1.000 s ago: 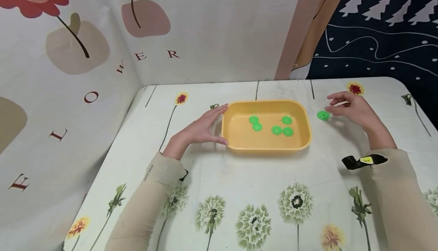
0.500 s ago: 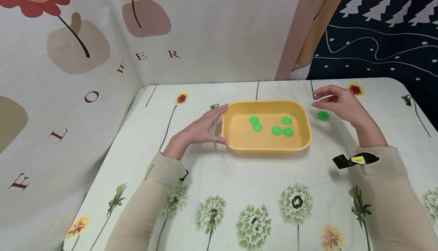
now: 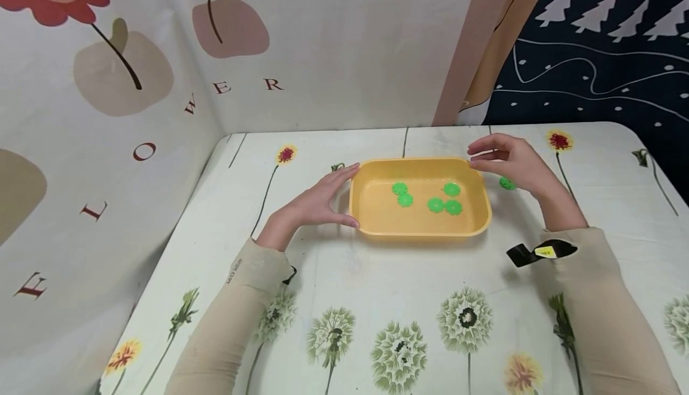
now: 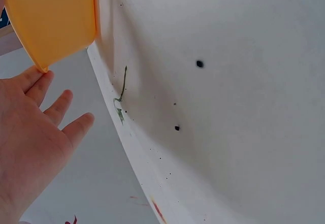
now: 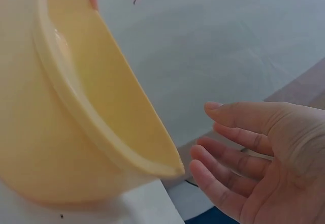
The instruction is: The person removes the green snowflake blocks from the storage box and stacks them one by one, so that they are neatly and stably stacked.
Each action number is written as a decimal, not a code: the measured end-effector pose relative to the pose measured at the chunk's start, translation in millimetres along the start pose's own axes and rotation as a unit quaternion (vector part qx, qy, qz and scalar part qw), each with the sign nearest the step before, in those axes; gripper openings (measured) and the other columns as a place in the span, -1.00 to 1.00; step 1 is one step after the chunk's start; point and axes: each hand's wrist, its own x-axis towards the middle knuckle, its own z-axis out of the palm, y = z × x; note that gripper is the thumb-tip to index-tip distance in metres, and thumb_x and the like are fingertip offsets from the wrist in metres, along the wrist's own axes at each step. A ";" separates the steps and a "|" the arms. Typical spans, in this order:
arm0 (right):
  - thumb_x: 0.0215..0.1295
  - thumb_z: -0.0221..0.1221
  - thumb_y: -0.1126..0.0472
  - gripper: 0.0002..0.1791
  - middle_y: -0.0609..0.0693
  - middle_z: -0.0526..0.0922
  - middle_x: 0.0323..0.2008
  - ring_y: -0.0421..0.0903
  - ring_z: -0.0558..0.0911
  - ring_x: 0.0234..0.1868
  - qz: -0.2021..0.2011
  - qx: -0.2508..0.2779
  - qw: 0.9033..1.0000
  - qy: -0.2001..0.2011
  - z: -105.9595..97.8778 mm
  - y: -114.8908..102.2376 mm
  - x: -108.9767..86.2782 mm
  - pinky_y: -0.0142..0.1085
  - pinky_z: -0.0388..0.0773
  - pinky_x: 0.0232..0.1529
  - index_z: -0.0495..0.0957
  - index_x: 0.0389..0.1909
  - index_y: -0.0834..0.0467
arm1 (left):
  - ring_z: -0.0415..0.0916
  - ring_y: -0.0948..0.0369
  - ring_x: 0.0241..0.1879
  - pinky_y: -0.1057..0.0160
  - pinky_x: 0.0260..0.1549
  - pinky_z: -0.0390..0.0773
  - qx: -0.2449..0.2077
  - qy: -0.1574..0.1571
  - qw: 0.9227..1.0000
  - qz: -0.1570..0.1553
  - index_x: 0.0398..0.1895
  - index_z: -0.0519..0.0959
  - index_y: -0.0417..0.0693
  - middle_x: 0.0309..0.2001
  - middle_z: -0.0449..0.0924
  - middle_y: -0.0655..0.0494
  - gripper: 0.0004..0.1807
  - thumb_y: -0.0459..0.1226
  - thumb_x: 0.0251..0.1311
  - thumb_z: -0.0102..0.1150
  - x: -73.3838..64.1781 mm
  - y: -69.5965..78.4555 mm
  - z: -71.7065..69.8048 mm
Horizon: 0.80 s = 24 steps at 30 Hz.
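A yellow rectangular tray [image 3: 420, 227] stands on the table, with several small green scalloped discs [image 3: 451, 190] lying flat in it. My left hand [image 3: 309, 204] spans its left end, thumb by the front corner and fingers by the back one. In the left wrist view, straight fingertips touch the tray's corner. My right hand [image 3: 511, 158] hovers at the back right corner, holding nothing. The right wrist view shows its fingers loosely bent, with a gap between them and the rim. Partly hidden behind that hand, one more green disc [image 3: 507, 184] rests on the table.
A white cloth with printed flowers covers the table [image 3: 377, 275]. Behind and to the left rises a pale printed curtain [image 3: 350, 54]; at the back right hangs a dark cloth [image 3: 603, 66] with white trees. A black strap [image 3: 540, 253] is on the right sleeve.
My right hand has moved left, from beside the loose green disc to the tray's back right corner. That disc stays on the table. The left hand and the tray look unmoved.
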 end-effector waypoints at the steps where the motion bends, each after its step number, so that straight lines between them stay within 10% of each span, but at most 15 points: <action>1: 0.41 0.21 0.09 -0.53 0.22 0.53 0.19 -0.50 0.52 -0.13 -0.003 0.003 1.000 -0.001 1.4 -1.3 0.0 -0.76 0.45 -0.13 0.46 0.23 0.24 | -0.25 0.11 0.62 -0.18 0.51 0.06 -0.001 0.000 1.000 0.000 0.63 -0.12 0.19 0.63 -0.23 0.32 0.31 0.17 -0.12 0.53 0.2 0.2 0.0; 12: 0.41 0.21 0.08 -0.54 0.20 0.56 0.21 0.07 0.57 0.18 -0.013 0.016 0.999 -0.026 19.3 -8.4 4.3 -0.75 0.45 -0.10 0.51 0.22 0.22 | -0.24 0.11 0.62 -0.18 0.51 0.05 -0.002 0.001 1.000 0.004 0.63 -0.11 0.16 0.64 -0.22 0.30 0.32 0.16 -0.12 0.54 0.7 0.6 0.0; 24: 0.36 0.25 0.23 -0.57 0.28 0.58 0.18 -0.46 0.60 -0.10 -0.052 0.037 0.997 -0.054 40.1 -12.7 9.9 -0.68 0.53 -0.09 0.53 0.19 0.31 | -0.24 0.11 0.62 -0.16 0.52 0.05 -0.003 0.000 1.000 0.004 0.63 -0.11 0.17 0.64 -0.23 0.31 0.32 0.16 -0.13 0.54 1.8 -0.2 0.7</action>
